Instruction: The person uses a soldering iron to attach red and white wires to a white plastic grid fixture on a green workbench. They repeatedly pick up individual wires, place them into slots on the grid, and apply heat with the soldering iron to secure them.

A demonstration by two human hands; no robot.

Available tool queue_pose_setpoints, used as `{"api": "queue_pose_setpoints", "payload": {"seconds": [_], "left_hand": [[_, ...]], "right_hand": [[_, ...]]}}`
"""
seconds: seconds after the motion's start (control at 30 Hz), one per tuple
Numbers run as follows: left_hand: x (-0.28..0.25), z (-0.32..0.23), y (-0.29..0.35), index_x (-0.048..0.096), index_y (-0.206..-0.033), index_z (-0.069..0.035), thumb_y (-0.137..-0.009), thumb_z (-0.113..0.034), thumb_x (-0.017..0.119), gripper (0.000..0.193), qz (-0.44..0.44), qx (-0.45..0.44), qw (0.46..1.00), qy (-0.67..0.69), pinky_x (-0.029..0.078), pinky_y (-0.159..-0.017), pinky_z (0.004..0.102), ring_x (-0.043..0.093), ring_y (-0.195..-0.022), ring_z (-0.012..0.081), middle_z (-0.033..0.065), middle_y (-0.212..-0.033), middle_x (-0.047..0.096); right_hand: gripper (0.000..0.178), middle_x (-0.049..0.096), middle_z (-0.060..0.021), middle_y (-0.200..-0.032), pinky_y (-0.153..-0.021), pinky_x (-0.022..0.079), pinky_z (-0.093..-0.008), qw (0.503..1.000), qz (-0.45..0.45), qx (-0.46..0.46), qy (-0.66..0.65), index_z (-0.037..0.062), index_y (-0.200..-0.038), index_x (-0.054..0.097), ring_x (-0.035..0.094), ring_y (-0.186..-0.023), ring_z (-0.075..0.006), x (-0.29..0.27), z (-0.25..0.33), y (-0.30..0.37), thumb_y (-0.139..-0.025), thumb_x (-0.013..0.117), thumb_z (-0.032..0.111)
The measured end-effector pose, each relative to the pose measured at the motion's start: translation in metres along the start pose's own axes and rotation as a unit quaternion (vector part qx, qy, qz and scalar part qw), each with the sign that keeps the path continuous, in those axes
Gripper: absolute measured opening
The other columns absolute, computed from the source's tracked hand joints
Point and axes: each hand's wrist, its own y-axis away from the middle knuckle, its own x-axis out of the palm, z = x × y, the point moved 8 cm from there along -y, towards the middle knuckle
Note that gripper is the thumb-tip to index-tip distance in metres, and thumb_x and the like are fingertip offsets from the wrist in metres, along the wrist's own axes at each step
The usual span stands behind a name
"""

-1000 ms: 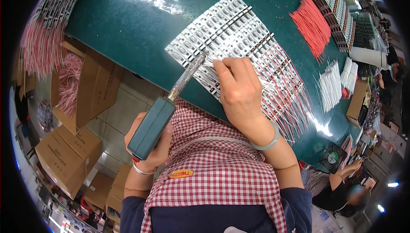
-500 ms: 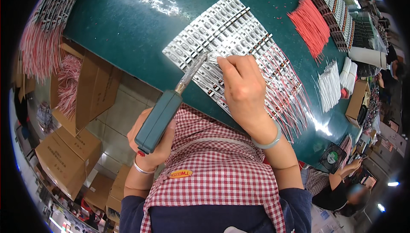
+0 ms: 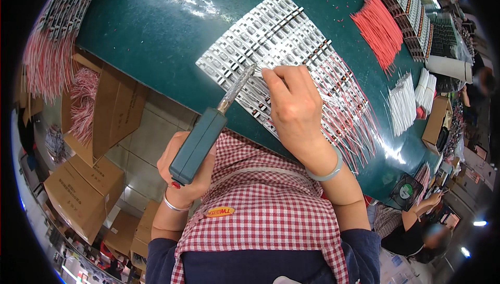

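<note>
The left hand grips a green soldering tool, its tip over the white circuit strips on the green desk. The right hand pinches what appear to be white wires beside that tip.

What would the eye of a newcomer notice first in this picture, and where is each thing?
Probably the dark green tool in the left hand, left of centre, its long metal tip reaching up toward the right hand, which pinches thin white wires. Beneath that hand, a slanted sheet of white strips spreads over the green table. At upper right lies a bright bundle of red wires.
</note>
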Motion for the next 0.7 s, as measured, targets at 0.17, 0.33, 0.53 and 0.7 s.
{"api": "queue_pose_setpoints", "payload": {"seconds": [0.17,0.33,0.53,0.7], "left_hand": [[-0.003,0.014,0.014,0.071,-0.098,0.006,-0.078,0.002,0.079,0.022,-0.016,-0.059,0.997,0.053,0.056,-0.068,0.0315,0.071,-0.076,0.0267,0.0151,-0.090,0.070],[-0.005,0.016,0.015,0.072,-0.101,0.006,-0.078,0.002,0.079,0.024,-0.019,-0.063,0.996,0.052,0.058,-0.073,0.0323,0.073,-0.082,0.0280,0.0171,-0.095,0.072],[-0.002,0.017,0.014,0.072,-0.102,0.006,-0.078,0.004,0.078,0.025,-0.020,-0.058,0.996,0.059,0.058,-0.074,0.0322,0.074,-0.083,0.0275,0.0178,-0.097,0.073],[0.001,0.004,-0.004,0.072,-0.101,0.006,-0.077,0.005,0.077,0.025,-0.017,-0.030,0.998,0.059,0.058,-0.074,0.0316,0.073,-0.082,0.0268,0.0172,-0.097,0.072]], "right_hand": [[0.030,0.060,-0.0117,-0.090,-0.066,0.050,-0.0358,1.000,0.004,0.002,0.004,-0.0059,-0.101,0.069,0.059,-0.082,-0.0269,0.000,0.001,-0.001,-0.071,0.066,-0.002],[0.031,0.060,-0.0116,-0.091,-0.066,0.051,-0.0360,1.000,0.006,0.007,0.000,-0.0053,-0.101,0.069,0.059,-0.082,-0.0269,0.000,0.000,-0.001,-0.071,0.066,-0.002],[0.033,0.062,-0.0114,-0.092,-0.067,0.051,-0.0364,1.000,-0.017,0.025,0.008,-0.0041,-0.103,0.069,0.060,-0.084,-0.0271,-0.012,-0.006,-0.002,-0.070,0.066,-0.004],[0.032,0.062,-0.0113,-0.091,-0.067,0.051,-0.0366,1.000,-0.011,0.016,0.005,-0.0044,-0.103,0.069,0.060,-0.083,-0.0271,-0.005,-0.011,-0.003,-0.071,0.067,-0.004]]}}
